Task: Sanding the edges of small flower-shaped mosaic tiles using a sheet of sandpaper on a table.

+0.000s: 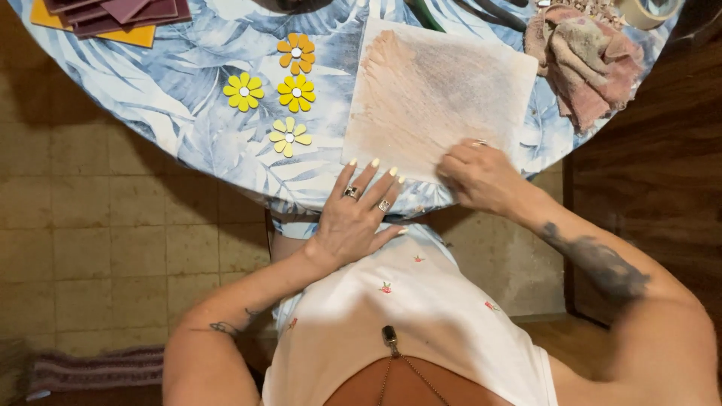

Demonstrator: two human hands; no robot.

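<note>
1. While the left hand (355,218) lies flat with fingers spread at the table (188,90) edge, the right hand (477,177) presses curled fingers on the pale square sheet (436,90), middle top.
2. Four flower shapes (289,94) sit left of it.

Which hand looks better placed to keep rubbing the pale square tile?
Right. The right hand rests curled on the pale square tile, fingertips pressing its lower edge; the left hand lies flat, fingers only reaching its near edge.

White sleeveless top with small embroidered flowers, rings on fingers, tattooed forearms, pale nails.
</note>
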